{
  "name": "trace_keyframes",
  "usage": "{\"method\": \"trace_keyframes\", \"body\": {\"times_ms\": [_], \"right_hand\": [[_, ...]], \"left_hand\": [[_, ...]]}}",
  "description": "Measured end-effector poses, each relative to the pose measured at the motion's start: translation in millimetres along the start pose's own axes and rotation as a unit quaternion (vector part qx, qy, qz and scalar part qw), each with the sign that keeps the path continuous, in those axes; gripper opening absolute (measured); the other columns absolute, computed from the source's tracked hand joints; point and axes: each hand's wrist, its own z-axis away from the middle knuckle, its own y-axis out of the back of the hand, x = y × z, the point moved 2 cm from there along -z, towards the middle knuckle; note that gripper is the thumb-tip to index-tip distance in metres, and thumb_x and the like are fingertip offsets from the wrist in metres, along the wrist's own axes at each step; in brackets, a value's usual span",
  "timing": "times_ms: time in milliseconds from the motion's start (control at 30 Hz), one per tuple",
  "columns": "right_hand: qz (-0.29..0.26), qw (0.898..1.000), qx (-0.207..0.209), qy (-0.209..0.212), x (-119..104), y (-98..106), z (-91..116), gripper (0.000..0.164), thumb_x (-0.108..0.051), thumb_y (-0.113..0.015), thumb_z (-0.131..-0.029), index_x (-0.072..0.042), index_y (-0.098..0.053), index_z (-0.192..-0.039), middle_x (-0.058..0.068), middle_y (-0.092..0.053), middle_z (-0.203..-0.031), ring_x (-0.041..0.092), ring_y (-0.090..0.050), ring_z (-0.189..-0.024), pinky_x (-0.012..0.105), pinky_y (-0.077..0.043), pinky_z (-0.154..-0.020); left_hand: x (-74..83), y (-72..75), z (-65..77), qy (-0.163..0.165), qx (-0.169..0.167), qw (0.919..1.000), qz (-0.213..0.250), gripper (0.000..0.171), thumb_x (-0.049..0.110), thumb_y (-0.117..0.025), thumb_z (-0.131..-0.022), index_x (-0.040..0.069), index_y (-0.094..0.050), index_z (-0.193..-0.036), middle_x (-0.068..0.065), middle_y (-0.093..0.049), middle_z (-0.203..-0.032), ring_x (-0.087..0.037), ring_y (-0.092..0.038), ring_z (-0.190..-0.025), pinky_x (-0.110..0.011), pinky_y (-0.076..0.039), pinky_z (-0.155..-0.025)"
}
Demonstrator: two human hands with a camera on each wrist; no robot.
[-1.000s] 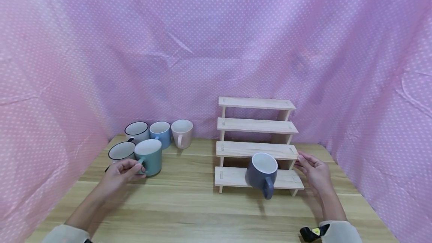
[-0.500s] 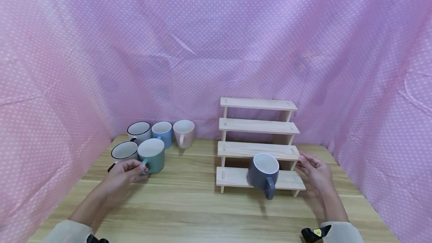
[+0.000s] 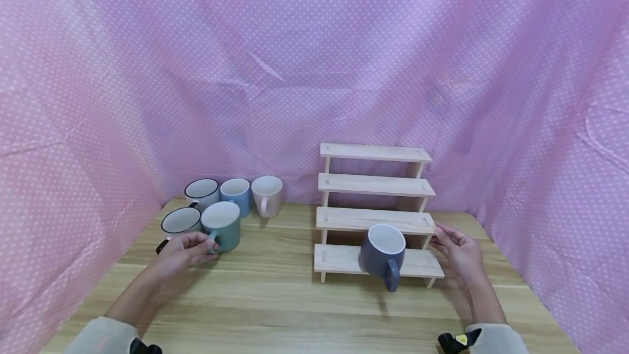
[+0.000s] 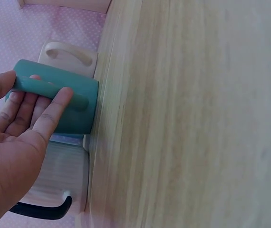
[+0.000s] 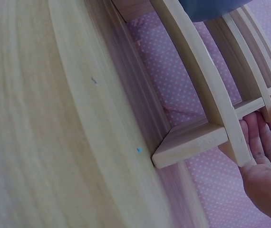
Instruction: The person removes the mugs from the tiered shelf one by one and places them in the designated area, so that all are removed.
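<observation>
My left hand (image 3: 184,254) holds the handle of a green mug (image 4: 54,97), its fingers round the handle in the left wrist view. This mug stands upright on the table, close beside a white mug with a dark rim (image 3: 181,220). My right hand (image 3: 461,253) grips the right end of the second step from the bottom of a four-tier wooden display stand (image 3: 339,260). A dark blue-grey mug (image 3: 380,255) sits on the lowest step, its handle jutting towards me. In the right wrist view its underside (image 5: 214,9) shows above the step.
Behind the green mug are another dark-rimmed white mug (image 3: 202,191), a light blue mug (image 3: 237,196) and a pale pink mug (image 3: 267,198). Pink dotted cloth (image 3: 295,97) hangs round the wooden table (image 3: 275,299) at the back and sides.
The green mug and my left hand have shifted slightly away from me and to the right. My right hand keeps its grip on the stand; the dark mug stays put.
</observation>
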Motion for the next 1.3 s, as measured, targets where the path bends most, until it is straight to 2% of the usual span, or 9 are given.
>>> {"method": "trace_keyframes", "body": {"times_ms": [233,400,467,500,600,700,867,967,1300], "right_hand": [[-0.007,1.000,-0.003,0.004,1,0,-1,0.017,-0.003,-0.067,-0.098,-0.003,-0.076,-0.112,-0.001,-0.077,-0.099,0.015,-0.074,-0.087,0.030,-0.061,-0.084],[-0.006,1.000,-0.007,0.010,0,-1,-2,0.023,-0.002,-0.066,-0.098,0.003,-0.071,-0.120,0.000,-0.077,-0.101,0.015,-0.074,-0.088,0.029,-0.061,-0.084],[-0.007,1.000,-0.007,0.010,0,-2,-2,0.025,-0.002,-0.066,-0.098,0.006,-0.069,-0.122,0.000,-0.077,-0.102,0.015,-0.074,-0.088,0.029,-0.061,-0.083],[-0.006,1.000,-0.007,0.009,0,-2,-2,0.027,-0.002,-0.066,-0.098,0.007,-0.068,-0.123,0.000,-0.077,-0.102,0.015,-0.074,-0.089,0.029,-0.061,-0.084],[-0.002,1.000,-0.004,0.004,0,-3,-2,0.030,-0.003,-0.067,-0.098,0.008,-0.066,-0.125,-0.001,-0.077,-0.103,0.015,-0.074,-0.090,0.030,-0.061,-0.086],[0.000,1.000,-0.002,0.002,0,-3,-2,0.032,-0.004,-0.068,-0.098,0.008,-0.065,-0.126,-0.002,-0.077,-0.104,0.014,-0.074,-0.091,0.031,-0.060,-0.087],[-0.004,1.000,-0.003,0.006,0,-3,-1,0.028,-0.003,-0.067,-0.098,0.007,-0.066,-0.124,-0.001,-0.077,-0.103,0.014,-0.074,-0.089,0.029,-0.061,-0.085],[-0.004,1.000,-0.002,0.008,0,-3,-1,0.027,-0.003,-0.066,-0.099,0.006,-0.068,-0.123,-0.001,-0.077,-0.102,0.014,-0.074,-0.089,0.029,-0.061,-0.084],[0.005,1.000,0.001,0.000,0,0,0,0.025,-0.006,-0.069,-0.098,0.002,-0.071,-0.121,-0.003,-0.076,-0.103,0.014,-0.074,-0.091,0.029,-0.061,-0.085]], "left_hand": [[3.9,-1.2,0.4,0.007,0.002,1.0000,0.004,0.031,0.010,-0.060,-0.104,-0.020,-0.055,-0.113,-0.018,-0.068,-0.108,-0.023,-0.070,-0.105,-0.041,-0.056,-0.096],[6.7,-1.4,1.5,0.016,0.009,0.9998,-0.001,0.034,0.011,-0.061,-0.104,-0.020,-0.055,-0.115,-0.019,-0.068,-0.110,-0.022,-0.071,-0.105,-0.040,-0.057,-0.096],[10.6,-0.9,2.4,0.024,0.017,0.9990,-0.032,0.035,0.013,-0.062,-0.104,-0.020,-0.057,-0.115,-0.020,-0.069,-0.110,-0.023,-0.072,-0.103,-0.038,-0.058,-0.094],[13.7,-0.8,3.0,0.026,0.026,0.9970,-0.068,0.035,0.015,-0.064,-0.103,-0.017,-0.059,-0.114,-0.018,-0.070,-0.108,-0.022,-0.072,-0.100,-0.035,-0.059,-0.091],[29.5,0.0,5.0,0.032,0.057,0.9789,-0.193,0.032,0.021,-0.068,-0.101,-0.009,-0.068,-0.109,-0.012,-0.072,-0.099,-0.020,-0.070,-0.089,-0.029,-0.061,-0.076],[50.5,1.7,5.8,0.038,0.095,0.9561,-0.275,0.028,0.022,-0.071,-0.098,-0.005,-0.072,-0.103,-0.009,-0.072,-0.091,-0.018,-0.068,-0.079,-0.027,-0.057,-0.065],[79.8,3.9,-0.9,0.029,0.140,0.9454,-0.293,0.033,0.024,-0.068,-0.100,-0.008,-0.070,-0.107,-0.017,-0.073,-0.097,-0.023,-0.074,-0.078,-0.027,-0.059,-0.066],[90.8,-2.0,-7.2,0.010,0.148,0.9430,-0.298,0.033,0.024,-0.068,-0.100,-0.008,-0.070,-0.109,-0.019,-0.073,-0.097,-0.028,-0.074,-0.082,-0.026,-0.059,-0.067],[95.1,-40.4,-29.3,0.000,0.135,0.9433,-0.303,0.026,0.024,-0.068,-0.100,0.000,-0.072,-0.109,-0.014,-0.073,-0.097,-0.021,-0.069,-0.081,-0.030,-0.055,-0.069]]}}
